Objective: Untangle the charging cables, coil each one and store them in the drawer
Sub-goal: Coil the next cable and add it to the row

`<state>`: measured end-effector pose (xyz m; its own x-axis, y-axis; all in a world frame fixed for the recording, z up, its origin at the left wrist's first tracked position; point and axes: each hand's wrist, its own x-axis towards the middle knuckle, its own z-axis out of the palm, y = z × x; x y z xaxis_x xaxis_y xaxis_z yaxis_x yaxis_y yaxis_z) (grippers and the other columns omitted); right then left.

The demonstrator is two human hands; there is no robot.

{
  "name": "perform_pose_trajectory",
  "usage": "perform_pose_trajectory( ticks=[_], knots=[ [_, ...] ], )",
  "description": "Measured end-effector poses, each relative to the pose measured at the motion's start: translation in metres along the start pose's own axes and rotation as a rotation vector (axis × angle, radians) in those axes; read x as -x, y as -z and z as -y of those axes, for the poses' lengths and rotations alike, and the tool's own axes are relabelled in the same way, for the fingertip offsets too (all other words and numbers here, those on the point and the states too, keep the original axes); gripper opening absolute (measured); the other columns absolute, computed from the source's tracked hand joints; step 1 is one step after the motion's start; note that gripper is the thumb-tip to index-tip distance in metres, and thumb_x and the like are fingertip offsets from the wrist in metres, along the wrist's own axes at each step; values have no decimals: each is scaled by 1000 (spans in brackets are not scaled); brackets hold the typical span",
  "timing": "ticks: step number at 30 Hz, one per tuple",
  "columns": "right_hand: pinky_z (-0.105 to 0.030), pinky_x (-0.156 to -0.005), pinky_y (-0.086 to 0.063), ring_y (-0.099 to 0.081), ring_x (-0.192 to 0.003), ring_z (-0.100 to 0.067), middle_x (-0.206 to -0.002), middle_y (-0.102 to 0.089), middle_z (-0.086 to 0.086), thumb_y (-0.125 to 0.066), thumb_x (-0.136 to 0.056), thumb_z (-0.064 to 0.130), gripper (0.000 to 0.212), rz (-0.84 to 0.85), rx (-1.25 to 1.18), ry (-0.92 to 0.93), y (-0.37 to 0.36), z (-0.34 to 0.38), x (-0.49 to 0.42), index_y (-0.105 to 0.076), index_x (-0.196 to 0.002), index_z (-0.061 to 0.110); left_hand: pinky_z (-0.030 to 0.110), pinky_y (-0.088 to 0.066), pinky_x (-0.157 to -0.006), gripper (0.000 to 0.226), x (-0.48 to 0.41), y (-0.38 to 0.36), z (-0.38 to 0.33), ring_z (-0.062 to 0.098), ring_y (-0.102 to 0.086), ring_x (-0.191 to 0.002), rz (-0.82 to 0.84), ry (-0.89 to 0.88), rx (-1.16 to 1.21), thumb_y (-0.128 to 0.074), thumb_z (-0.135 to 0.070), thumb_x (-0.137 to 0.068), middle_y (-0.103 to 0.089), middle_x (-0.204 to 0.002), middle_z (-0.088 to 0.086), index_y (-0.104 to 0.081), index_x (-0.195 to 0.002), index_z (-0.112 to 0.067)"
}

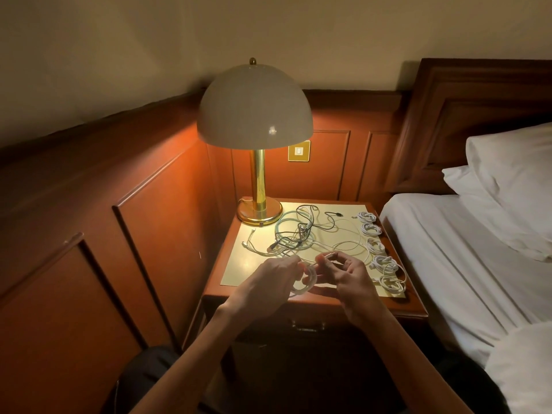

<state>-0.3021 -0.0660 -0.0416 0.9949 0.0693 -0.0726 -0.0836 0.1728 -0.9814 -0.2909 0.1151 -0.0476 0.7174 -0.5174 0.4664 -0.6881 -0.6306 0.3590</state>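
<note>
A tangle of black, teal and white charging cables [301, 231] lies in the middle of the nightstand top [239, 273]. Several coiled white cables [379, 249] sit in a row along its right edge. My left hand [268, 282] holds a small coil of white cable [303, 283] over the front edge. My right hand [346, 276] pinches the same cable near its plug end, between thumb and forefinger. The cable's loose length runs back in a wide loop toward the tangle. The drawer handle [307, 325] shows below the top, and the drawer is closed.
A brass lamp [258, 210] with a cream dome shade stands lit at the back left corner. Wood panelling closes off the left and back. A bed with white sheets [466, 249] and pillows lies right beside the nightstand. A wall switch [298, 150] sits behind the lamp.
</note>
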Motion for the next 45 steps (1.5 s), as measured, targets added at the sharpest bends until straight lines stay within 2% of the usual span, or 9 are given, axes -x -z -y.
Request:
perform_pose_trajectory(
  ticks=[3, 8, 12, 18, 22, 28, 36, 42, 45],
  knots=[
    [-37, -61, -60, -74, -79, -31, -100, -74, -22, -67, -93, 14, 25, -48, -191, -123, -3, -2, -5, -58, -115, 5, 9, -36, -54, 20, -3, 0, -2, 0, -52, -56, -40, 54, 75, -45, -12, -103, -55, -75, -12, -58, -88, -8],
    [-43, -61, -60, -70, -67, -33, -106, -70, -20, -68, -90, 7, 44, -92, -120, -52, -6, -10, 0, -46, -125, 23, 7, -35, -52, 26, -16, 8, -13, -6, -54, -56, -144, 129, 114, -43, -17, -105, -50, -70, -21, -58, -84, -15],
    [-30, -51, -59, -72, -64, -19, -104, -67, -5, -56, -101, 26, 24, -377, 283, 424, -2, -5, 4, -54, -125, 25, 7, -30, -45, 33, -22, 13, -10, -1, -45, -42, -175, 166, -6, -40, -22, -105, -41, -59, -19, -57, -78, -14],
    [-23, -50, -56, -63, -70, -6, -110, -58, 4, -70, -90, 31, 31, -161, 889, 972, 6, 0, 0, -70, -121, 22, 14, -28, -48, 32, -23, 5, 0, 6, -43, -47, -15, 238, -21, -35, -26, -106, -47, -63, -8, -46, -77, -19],
    [-25, -55, -57, -63, -75, -13, -122, -51, -4, -79, -83, 11, 61, -138, 1109, 1211, 14, -5, 1, -55, -136, 25, 14, -31, -47, 32, -24, 7, -1, 7, -46, -50, 34, 273, -29, -35, -26, -106, -52, -66, -7, -50, -79, -16],
    [-36, -63, -60, -64, -88, -20, -125, -59, -9, -84, -75, 6, 42, -88, 1319, 1213, 24, 0, -17, -73, -114, 16, 18, -29, -49, 33, -20, 10, -2, 8, -42, -48, 43, 209, 8, -37, -25, -106, -46, -63, -12, -46, -75, -20],
    [-35, -68, -58, -59, -93, -18, -132, -51, -8, -65, -87, 16, 42, 198, 1435, 1146, 43, 15, -27, -60, -127, 27, 27, -36, -55, 43, -14, 17, -2, 7, -42, -56, 167, 320, 223, -33, -40, -106, -53, -67, -7, -47, -68, -27],
    [-35, -70, -54, -58, -98, -23, -117, -61, -8, -72, -88, 21, 24, -43, 1322, 1154, 39, 8, -33, -72, -112, 20, 14, -30, -49, 33, -14, 10, -5, 6, -46, -49, -73, 93, 144, -39, -23, -106, -44, -60, -17, -49, -75, -20],
    [-22, -70, -55, -64, -87, -5, -100, -74, 3, -69, -90, 22, 19, -91, 1073, 982, 22, 7, -29, -77, -106, 18, 7, -31, -49, 29, -18, 11, -9, 0, -53, -52, -172, 54, 114, -41, -21, -106, -43, -62, -24, -54, -80, -16]
  ],
)
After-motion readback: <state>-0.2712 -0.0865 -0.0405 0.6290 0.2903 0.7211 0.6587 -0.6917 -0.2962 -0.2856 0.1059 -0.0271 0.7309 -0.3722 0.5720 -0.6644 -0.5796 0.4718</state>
